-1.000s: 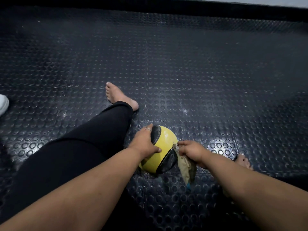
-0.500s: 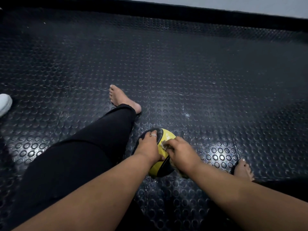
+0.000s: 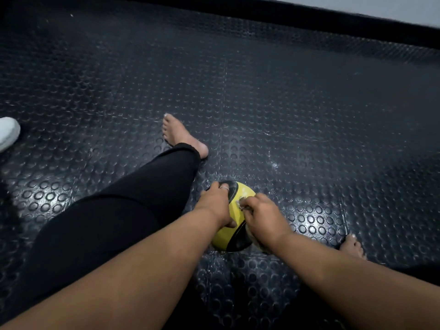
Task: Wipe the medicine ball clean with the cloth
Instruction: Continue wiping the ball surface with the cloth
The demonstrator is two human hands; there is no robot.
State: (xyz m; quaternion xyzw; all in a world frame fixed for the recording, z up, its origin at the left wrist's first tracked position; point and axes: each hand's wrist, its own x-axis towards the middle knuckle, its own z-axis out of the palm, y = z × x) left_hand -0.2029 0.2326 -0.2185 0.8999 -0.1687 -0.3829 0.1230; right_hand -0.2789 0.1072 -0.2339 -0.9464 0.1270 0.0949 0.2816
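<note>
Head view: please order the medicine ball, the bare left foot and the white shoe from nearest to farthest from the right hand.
From the right hand, nearest first:
1. medicine ball: directly under the hand, touching it.
2. bare left foot: up and left, beyond the ball.
3. white shoe: at the far left edge of the floor.

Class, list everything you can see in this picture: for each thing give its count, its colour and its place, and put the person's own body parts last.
medicine ball: one, yellow with black bands, on the floor between the two hands
cloth: one, pale, mostly hidden under the right hand, against the ball
floor mat: one, black with round studs, under everything
shoe: one, white, at the left edge
wall: pale grey strip, top right corner
left hand: one, ring on a finger, holds the ball's left side
right hand: one, grips the cloth on the ball
feet: two, bare, one ahead, one at right
</note>
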